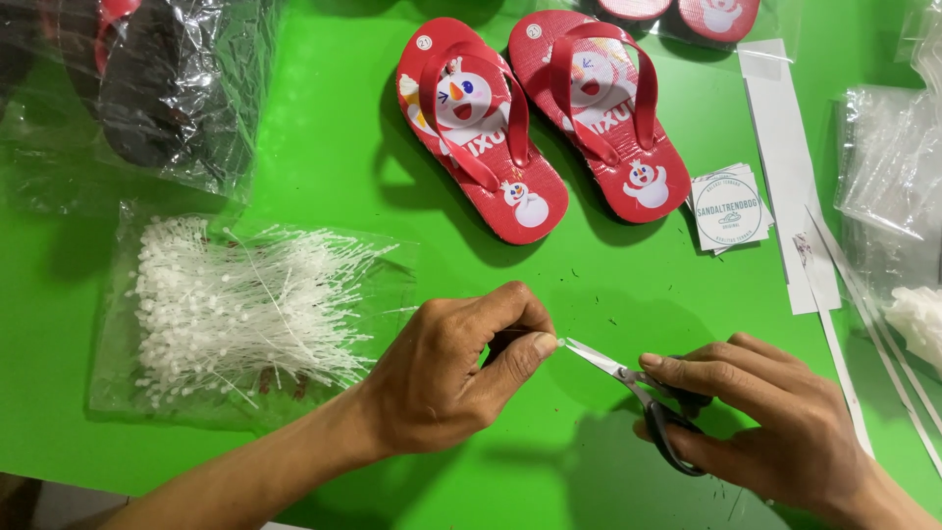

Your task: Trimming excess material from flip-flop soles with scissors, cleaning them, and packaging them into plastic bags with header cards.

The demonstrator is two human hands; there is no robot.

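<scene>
My left hand pinches a thin white plastic tie between thumb and forefinger at the front middle of the green table. My right hand grips small black-handled scissors, whose open blades meet the tie just beyond my left thumb. A clear bag of white plastic ties lies to the left of my left hand. A pair of small red flip-flops with a white cartoon snowman print lies at the back middle.
A stack of round-printed white paper tags sits right of the flip-flops. White paper strips lie beside them. Clear plastic bags are at the right edge, a bag of dark footwear at back left. More red flip-flops touch the top edge.
</scene>
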